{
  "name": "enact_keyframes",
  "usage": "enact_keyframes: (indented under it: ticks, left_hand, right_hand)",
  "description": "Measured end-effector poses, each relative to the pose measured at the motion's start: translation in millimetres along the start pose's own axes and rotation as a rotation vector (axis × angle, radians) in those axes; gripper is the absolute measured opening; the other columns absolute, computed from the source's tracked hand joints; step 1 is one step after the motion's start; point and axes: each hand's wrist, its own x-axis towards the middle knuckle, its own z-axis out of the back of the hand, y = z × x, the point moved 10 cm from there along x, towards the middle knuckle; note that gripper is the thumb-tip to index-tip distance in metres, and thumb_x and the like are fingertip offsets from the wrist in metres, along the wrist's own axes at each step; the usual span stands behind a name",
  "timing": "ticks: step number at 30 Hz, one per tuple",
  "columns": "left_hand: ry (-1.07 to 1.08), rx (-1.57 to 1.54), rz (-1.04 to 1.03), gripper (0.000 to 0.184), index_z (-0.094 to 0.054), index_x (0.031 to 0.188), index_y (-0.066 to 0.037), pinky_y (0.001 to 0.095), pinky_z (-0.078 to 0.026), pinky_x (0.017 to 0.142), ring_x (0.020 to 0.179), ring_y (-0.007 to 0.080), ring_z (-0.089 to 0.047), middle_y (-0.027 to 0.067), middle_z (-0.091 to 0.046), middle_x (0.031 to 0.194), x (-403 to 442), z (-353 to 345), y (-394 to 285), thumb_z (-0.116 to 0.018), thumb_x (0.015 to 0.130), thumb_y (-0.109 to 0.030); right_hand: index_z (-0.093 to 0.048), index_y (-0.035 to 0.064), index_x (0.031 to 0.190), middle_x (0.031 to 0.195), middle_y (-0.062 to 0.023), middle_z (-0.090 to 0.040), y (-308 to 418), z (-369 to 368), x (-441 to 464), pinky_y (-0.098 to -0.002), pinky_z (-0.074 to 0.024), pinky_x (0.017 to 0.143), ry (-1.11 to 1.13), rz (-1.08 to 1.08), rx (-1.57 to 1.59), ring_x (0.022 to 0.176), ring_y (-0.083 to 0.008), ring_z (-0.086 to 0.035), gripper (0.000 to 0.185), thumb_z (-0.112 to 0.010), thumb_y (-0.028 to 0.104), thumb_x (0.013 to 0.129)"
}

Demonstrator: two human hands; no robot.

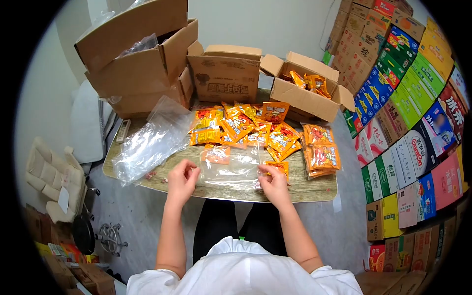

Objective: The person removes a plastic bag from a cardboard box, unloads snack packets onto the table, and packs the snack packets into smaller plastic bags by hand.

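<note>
A clear plastic bag (pixel 228 171) lies flat near the table's front edge, between my two hands. My left hand (pixel 183 180) is closed in a pinch at its left edge, and my right hand (pixel 273 184) pinches its right edge. One orange snack packet (pixel 216 155) shows at the bag's upper left; whether it is inside or underneath I cannot tell. Behind the bag spreads a loose pile of orange snack packets (pixel 239 124). Another orange packet (pixel 278 167) lies just beyond my right hand, partly covered by the bag. To the right sits a stack of filled clear bags (pixel 321 155).
Empty clear bags (pixel 152 140) lie in a heap at the table's left. Cardboard boxes (pixel 223 73) stand along the back, and an open carton (pixel 305 98) holds more packets. Stacked drink cartons (pixel 393 123) line the right wall. An office chair (pixel 54 177) is at left.
</note>
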Motion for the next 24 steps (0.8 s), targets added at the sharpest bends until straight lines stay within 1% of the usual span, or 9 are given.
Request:
enact_keyframes:
  ticks: [4,6,7,10,11,15,18,20,24]
  left_hand:
    - [-0.143,0.022,-0.245,0.009,-0.061,0.092,0.001,0.037,-0.049,0.066,0.073,0.03,-0.062,0.0154,-0.061,0.081,14.4,3.5,-23.4,-0.06,0.083,0.002]
    - [0.028,0.088,-0.346,0.013,-0.061,0.094,0.001,0.041,-0.049,0.075,0.086,0.0341,-0.062,0.0178,-0.061,0.091,19.1,-19.8,-34.8,-0.06,0.081,0.003]
    - [0.144,0.114,-0.322,0.025,-0.061,0.101,-0.001,0.0416,-0.049,0.085,0.102,0.0336,-0.059,0.0168,-0.06,0.108,21.8,-37.2,-21.6,-0.064,0.077,0.001]
    - [0.261,0.354,-0.393,0.042,-0.06,0.109,-0.003,0.0401,-0.048,0.094,0.115,0.0336,-0.054,0.0155,-0.056,0.124,13.0,-60.2,-14.9,-0.073,0.069,-0.004]
    - [0.388,0.425,-0.346,0.067,-0.054,0.123,-0.005,0.0415,-0.04,0.106,0.129,0.0349,-0.043,0.0165,-0.049,0.137,13.0,-72.4,-1.0,-0.082,0.062,-0.012]
    - [0.476,0.51,-0.296,0.094,-0.043,0.137,-0.006,0.0443,-0.03,0.113,0.138,0.0377,-0.032,0.0228,-0.037,0.146,8.9,-75.9,-1.2,-0.088,0.056,-0.022]
    - [0.532,0.61,-0.19,0.115,-0.029,0.147,-0.007,0.045,-0.024,0.116,0.142,0.04,-0.024,0.0259,-0.024,0.152,11.2,-68.4,4.8,-0.09,0.053,-0.032]
    - [0.451,0.373,-0.12,0.123,-0.024,0.149,-0.006,0.0431,-0.023,0.117,0.142,0.0418,-0.021,0.028,-0.016,0.154,18.1,-50.3,7.3,-0.091,0.051,-0.038]
    - [0.014,0.273,-0.173,0.068,-0.047,0.135,-0.003,0.0435,-0.037,0.105,0.124,0.0401,-0.045,0.0221,-0.049,0.136,41.8,-14.6,36.2,-0.075,0.076,-0.022]
  right_hand:
    - [-0.063,-0.0032,0.113,0.101,-0.0128,-0.063,16.7,-5.8,-1.9,-0.0234,-0.0513,0.061,0.025,-0.035,0.086,0.069,-0.0108,-0.062,0.033,-0.062,-0.005,0.08]
    - [-0.063,-0.003,0.113,0.101,-0.0132,-0.063,14.5,-10.4,-3.3,-0.0244,-0.0511,0.061,0.053,-0.03,0.023,0.068,-0.0125,-0.062,0.034,-0.062,-0.005,0.079]
    - [-0.063,-0.0028,0.113,0.1,-0.0136,-0.063,14.0,-12.9,-3.6,-0.0254,-0.0509,0.061,0.078,-0.025,-0.041,0.068,-0.0143,-0.062,0.035,-0.062,-0.006,0.078]
    - [-0.062,-0.003,0.113,0.102,-0.0156,-0.062,22.9,-10.1,-5.9,-0.0334,-0.0502,0.065,0.091,0.002,-0.079,0.065,-0.0228,-0.061,0.038,-0.061,-0.007,0.076]
    - [-0.062,-0.0032,0.113,0.103,-0.016,-0.062,20.0,-10.2,-6.2,-0.0336,-0.0503,0.068,0.101,-0.008,-0.076,0.067,-0.0238,-0.061,0.039,-0.061,-0.007,0.075]
    - [-0.062,-0.0031,0.114,0.106,-0.0166,-0.061,13.4,-13.4,-6.3,-0.0335,-0.0502,0.07,0.101,0.027,-0.106,0.069,-0.0252,-0.061,0.04,-0.061,-0.006,0.074]
    - [-0.062,-0.0022,0.115,0.107,-0.013,-0.062,13.2,-11.3,-5.8,-0.0292,-0.0486,0.064,0.065,0.088,-0.158,0.065,-0.0172,-0.058,0.041,-0.063,-0.003,0.075]
    - [-0.062,-0.001,0.116,0.109,-0.0132,-0.061,11.7,-7.4,-7.4,-0.0292,-0.0482,0.064,0.05,0.04,-0.119,0.065,-0.0183,-0.057,0.041,-0.063,-0.003,0.075]
    - [-0.061,-0.001,0.115,0.114,-0.0188,-0.058,17.6,-6.8,-6.5,-0.0374,-0.0499,0.079,0.111,-0.094,-0.076,0.084,-0.0314,-0.062,0.041,-0.062,-0.006,0.074]
